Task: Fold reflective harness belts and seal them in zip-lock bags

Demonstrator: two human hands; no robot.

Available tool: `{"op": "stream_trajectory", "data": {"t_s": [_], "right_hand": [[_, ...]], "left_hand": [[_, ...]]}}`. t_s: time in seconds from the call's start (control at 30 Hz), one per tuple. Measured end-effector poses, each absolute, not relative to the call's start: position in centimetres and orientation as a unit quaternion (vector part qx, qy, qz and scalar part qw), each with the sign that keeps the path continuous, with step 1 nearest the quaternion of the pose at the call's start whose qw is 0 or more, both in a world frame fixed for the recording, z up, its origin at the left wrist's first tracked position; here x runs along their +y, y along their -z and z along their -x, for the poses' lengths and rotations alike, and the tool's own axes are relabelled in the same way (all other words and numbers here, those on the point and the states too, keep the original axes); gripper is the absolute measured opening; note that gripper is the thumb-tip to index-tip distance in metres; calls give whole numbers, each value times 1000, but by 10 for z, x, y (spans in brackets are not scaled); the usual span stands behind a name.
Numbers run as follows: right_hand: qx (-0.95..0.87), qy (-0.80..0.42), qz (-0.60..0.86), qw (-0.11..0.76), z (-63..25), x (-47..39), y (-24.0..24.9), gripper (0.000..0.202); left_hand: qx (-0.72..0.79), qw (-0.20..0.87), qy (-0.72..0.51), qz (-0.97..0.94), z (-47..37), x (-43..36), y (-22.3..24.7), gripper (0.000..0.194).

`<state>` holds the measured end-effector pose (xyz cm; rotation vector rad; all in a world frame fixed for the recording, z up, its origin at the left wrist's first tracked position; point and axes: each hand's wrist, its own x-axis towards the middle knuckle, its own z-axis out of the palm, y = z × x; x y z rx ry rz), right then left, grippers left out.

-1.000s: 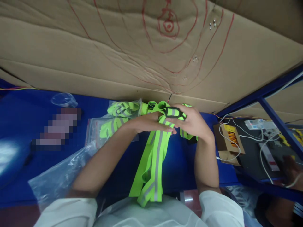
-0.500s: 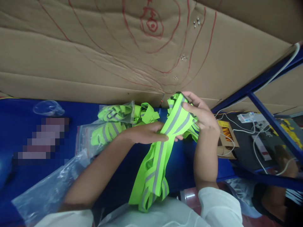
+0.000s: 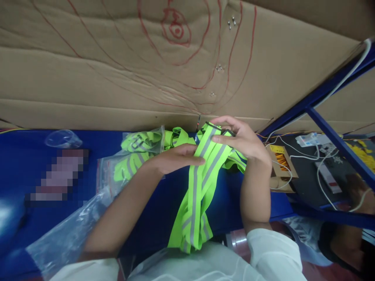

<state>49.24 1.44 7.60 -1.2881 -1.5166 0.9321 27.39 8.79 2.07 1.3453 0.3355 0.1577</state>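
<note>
A neon-yellow reflective strap (image 3: pixel 195 195) with grey stripes hangs in loops between my hands, its lower folds reaching my clothing. My left hand (image 3: pixel 178 158) grips the strap from the left, thumb across its front. My right hand (image 3: pixel 238 136) pinches the upper folds, where dark edging shows. Just behind my left hand lie a clear bag with a folded strap (image 3: pixel 142 140) and a second bagged strap (image 3: pixel 129 167). More loose yellow strap (image 3: pixel 237 160) rests under my right wrist. The fingers behind the strap are partly hidden.
A cardboard wall (image 3: pixel 117 78) with red drawn lines rises behind the blue table (image 3: pixel 146 218). Clear plastic bags (image 3: pixel 70 230) lie on the left beside a blurred-out item (image 3: pixel 60 175). On the right are a blue metal frame (image 3: pixel 336 136), white cables, an open carton (image 3: pixel 281 164) and another person's arm (image 3: pixel 345 246).
The strap's upper part has moved slightly left and down with my right hand. Its lengths now lie flatter, side by side, where they were twisted and bunched before. The camera view has shifted slightly.
</note>
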Motion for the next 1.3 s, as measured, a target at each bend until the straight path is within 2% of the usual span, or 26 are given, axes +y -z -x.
{"op": "stream_trajectory", "data": {"t_s": [0.1,0.23,0.43,0.57,0.63,0.73,0.8,0.9,1.0,1.1,1.3], "right_hand": [[-618,-372,512,466,-488,14,-77,48],[-620,-379,497,475,-485,16,-75,46],[-678,-299,500,448,-484,37,-53,35],[-733,-215,502,406,-479,38,-53,43],[-766,-217,492,352,-477,31,-59,51],[-796,-210,500,268,-474,19,-66,74],[-799,-202,512,243,-472,15,-69,77],[-792,-211,514,252,-472,17,-69,60],[-782,-219,513,277,-475,22,-67,55],[-767,-236,513,305,-480,25,-65,58],[-776,-249,476,330,-489,33,-60,70]], "left_hand": [[161,761,-76,-624,-281,80,-18,47],[124,756,-81,-637,-286,72,-19,44],[152,572,-179,-786,-277,84,-24,37],[176,534,-208,-801,-273,90,-24,36],[157,552,-201,-794,-272,92,-24,37],[134,613,-192,-754,-269,93,-24,35],[125,653,-160,-729,-268,93,-24,33],[151,698,-134,-687,-267,91,-22,31],[189,762,-160,-598,-271,86,-19,32],[178,803,-168,-544,-276,81,-21,35],[133,818,-189,-527,-287,70,-30,40]]}}
